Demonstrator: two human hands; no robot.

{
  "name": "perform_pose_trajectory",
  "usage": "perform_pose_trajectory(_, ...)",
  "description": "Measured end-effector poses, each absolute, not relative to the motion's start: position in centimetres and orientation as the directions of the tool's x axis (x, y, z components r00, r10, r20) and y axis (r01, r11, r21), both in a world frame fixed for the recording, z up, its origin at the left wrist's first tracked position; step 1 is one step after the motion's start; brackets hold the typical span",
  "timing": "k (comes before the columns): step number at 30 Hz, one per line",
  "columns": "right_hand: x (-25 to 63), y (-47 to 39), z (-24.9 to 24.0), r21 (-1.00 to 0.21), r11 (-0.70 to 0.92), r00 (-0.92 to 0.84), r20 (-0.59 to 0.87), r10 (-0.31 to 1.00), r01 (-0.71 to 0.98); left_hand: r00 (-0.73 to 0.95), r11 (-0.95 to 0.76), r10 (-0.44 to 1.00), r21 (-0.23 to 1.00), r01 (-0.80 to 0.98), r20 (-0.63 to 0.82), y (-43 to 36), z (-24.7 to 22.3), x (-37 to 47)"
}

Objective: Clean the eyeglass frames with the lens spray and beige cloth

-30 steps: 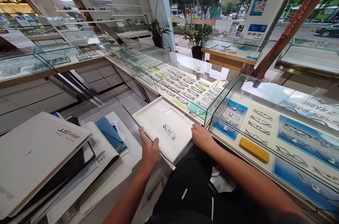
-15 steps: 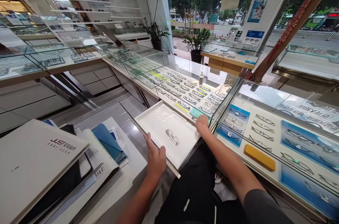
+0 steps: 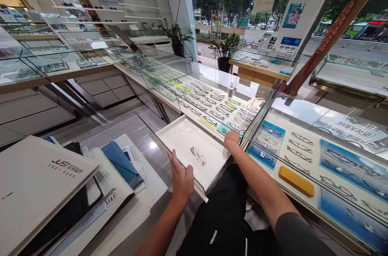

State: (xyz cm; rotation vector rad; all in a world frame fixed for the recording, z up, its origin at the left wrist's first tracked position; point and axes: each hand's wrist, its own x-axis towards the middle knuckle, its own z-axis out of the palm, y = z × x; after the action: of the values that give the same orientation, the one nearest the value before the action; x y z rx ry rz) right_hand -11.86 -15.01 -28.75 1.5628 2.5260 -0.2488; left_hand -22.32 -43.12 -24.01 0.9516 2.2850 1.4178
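The drawer holds one pair of glasses. The left hand touches the drawer's near-left edge; the right hand is at its right side. Right of the drawer, a yellow case lies beside blue cards.

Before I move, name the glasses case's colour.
The glasses case is yellow-orange, best seen in the head view.

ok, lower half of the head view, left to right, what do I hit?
White JUST-printed cover → blue folder → left hand → right hand → yellow case.
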Motion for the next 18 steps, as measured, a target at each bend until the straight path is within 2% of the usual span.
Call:
perform_pose_trajectory(5, -12.4, -15.3, -28.5, -0.001, 0.414, -0.405, -0.208, 0.89, 0.91, -0.737, 0.306, 0.671, 0.873, 0.379, 0.085, -42.7, -23.8, -22.1)
perform_pose_trajectory(12, -11.9, -16.1, -26.5, -0.047, 0.427, -0.428, -0.185, 0.885, 0.903, -0.729, 0.295, 0.679, 0.878, 0.377, 0.085, -41.9, -23.6, -21.9)
perform_pose_trajectory(18, -10.5, -22.9, -23.2, -0.161, 0.529, -0.53, 0.04, 0.847, 0.833, -0.714, 0.25, 0.674, 0.849, 0.465, 0.193, -40.5, -24.1, -21.7)
